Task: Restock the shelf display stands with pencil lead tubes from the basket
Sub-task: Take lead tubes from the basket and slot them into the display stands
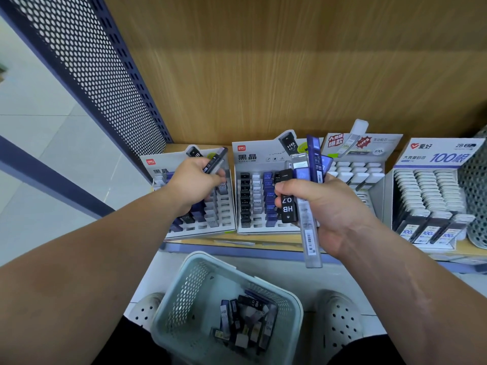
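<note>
My left hand (196, 181) pinches one clear-and-black lead tube (216, 160) above the leftmost display stand (203, 227). My right hand (320, 201) grips a bunch of lead tubes (307, 180), black, clear and blue, held upright in front of the second display stand (257, 227). That stand holds rows of black, white and blue tubes. On the floor between my feet stands a pale green perforated basket (184, 291) with several more lead tubes (247, 320) lying loose in its bottom.
Two further stands of white-capped tubes, a grey one (369, 169) and a "100" one (432, 201), sit on the shelf at right, beside a grey mesh container (475, 196). A wooden back panel (290, 75) rises behind. A perforated blue side panel (105, 75) bounds the left.
</note>
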Tool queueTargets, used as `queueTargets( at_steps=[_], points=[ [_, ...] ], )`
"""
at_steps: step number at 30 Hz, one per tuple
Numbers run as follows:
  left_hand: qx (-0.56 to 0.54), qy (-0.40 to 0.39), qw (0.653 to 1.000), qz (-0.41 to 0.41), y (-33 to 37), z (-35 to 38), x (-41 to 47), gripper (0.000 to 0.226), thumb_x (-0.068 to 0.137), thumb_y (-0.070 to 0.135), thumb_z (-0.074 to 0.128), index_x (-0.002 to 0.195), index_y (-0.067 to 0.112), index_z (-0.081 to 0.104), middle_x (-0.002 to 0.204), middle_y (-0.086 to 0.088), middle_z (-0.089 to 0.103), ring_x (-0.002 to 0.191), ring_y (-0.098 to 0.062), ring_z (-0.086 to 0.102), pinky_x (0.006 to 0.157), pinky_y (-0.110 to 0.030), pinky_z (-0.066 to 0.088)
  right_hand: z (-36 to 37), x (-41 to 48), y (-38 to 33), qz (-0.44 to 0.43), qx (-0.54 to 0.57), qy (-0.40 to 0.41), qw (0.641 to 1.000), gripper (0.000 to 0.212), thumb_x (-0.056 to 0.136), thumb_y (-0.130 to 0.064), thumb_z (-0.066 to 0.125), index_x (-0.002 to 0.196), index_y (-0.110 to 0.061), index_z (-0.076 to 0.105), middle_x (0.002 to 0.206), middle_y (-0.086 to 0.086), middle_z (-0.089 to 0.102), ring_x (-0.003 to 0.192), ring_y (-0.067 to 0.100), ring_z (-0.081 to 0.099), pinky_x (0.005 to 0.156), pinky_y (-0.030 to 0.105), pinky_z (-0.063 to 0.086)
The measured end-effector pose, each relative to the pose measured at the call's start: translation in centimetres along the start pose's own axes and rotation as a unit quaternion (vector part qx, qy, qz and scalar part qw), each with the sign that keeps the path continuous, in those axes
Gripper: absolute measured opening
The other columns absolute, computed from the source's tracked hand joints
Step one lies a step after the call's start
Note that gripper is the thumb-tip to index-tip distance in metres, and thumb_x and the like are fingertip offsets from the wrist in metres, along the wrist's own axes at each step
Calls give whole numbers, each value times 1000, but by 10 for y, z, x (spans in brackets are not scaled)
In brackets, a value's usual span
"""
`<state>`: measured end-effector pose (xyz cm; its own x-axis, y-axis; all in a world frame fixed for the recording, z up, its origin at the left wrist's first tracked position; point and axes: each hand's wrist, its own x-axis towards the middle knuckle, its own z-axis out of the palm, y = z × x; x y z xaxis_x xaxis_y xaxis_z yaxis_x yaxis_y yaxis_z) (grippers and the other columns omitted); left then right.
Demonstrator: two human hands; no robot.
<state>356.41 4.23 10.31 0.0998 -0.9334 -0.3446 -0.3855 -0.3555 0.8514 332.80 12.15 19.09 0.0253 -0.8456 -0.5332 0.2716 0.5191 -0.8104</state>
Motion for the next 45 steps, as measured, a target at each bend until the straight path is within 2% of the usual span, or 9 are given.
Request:
queueTargets(
  at_steps=[8,12,16,21,28,33,39,42,45],
  points=[
    [-84,-51,992,-83,7,-7,-3,14,89,10,68,103,9,65,94,-10,75,47,-15,48,42,-24,33,0,2,1,2,-5,2,1000,35,78,2,77,112,5,70,83,12,73,66,21,69,59,30,59],
    [-216,-222,948,-75,31,-11,-27,23,89,18,60,107,4,65,72,-7,54,45,-15,41,41,-22,29,4,1,0,-8,-8,7,1000,36,78,1,78,113,4,69,82,9,74,69,21,71,61,33,60],
    [-275,-372,884,-71,50,-4,-63,39,85,26,51,110,1,67,73,-11,55,46,-20,48,42,-23,40,9,-1,0,-36,8,16,999,34,80,3,76,112,6,68,81,11,74,65,20,70,63,36,60],
    [-189,-343,919,-47,56,6,-95,32,93,39,59,104,13,74,98,-23,72,63,-30,69,48,-31,55,13,-4,4,-59,2,7,998,28,81,3,74,108,8,69,86,15,76,71,24,71,67,41,62],
    [-150,-272,950,-24,59,4,-104,46,85,45,65,108,6,71,80,-17,73,41,-17,55,35,-20,36,11,-9,7,-68,-27,6,997,15,81,2,76,95,-1,73,80,16,72,70,22,67,84,53,58],
    [-138,-278,950,-33,68,15,-110,43,95,40,60,112,2,71,69,-11,64,41,-17,50,35,-19,32,-5,-15,4,-54,17,-12,998,16,82,3,73,98,-1,74,82,18,71,68,24,68,66,39,61],
    [-136,-293,946,-35,83,29,-131,38,93,37,64,114,5,70,85,-8,66,42,-14,48,33,-18,34,-31,-34,2,-45,44,-42,997,24,81,2,74,105,2,73,84,13,75,66,20,69,56,28,56],
    [-146,-266,953,-23,84,43,-145,34,96,34,61,113,6,67,74,-10,63,42,-18,53,35,-19,37,-44,-42,2,-34,49,-36,998,25,81,5,73,105,0,71,79,11,74,61,18,68,53,28,56],
    [-211,-214,953,-26,88,61,-160,24,102,30,53,106,9,65,85,-12,69,45,-23,57,35,-23,38,-59,-48,-1,-11,70,-27,997,25,81,2,73,105,0,69,81,13,73,60,16,69,48,26,54]
  ],
)
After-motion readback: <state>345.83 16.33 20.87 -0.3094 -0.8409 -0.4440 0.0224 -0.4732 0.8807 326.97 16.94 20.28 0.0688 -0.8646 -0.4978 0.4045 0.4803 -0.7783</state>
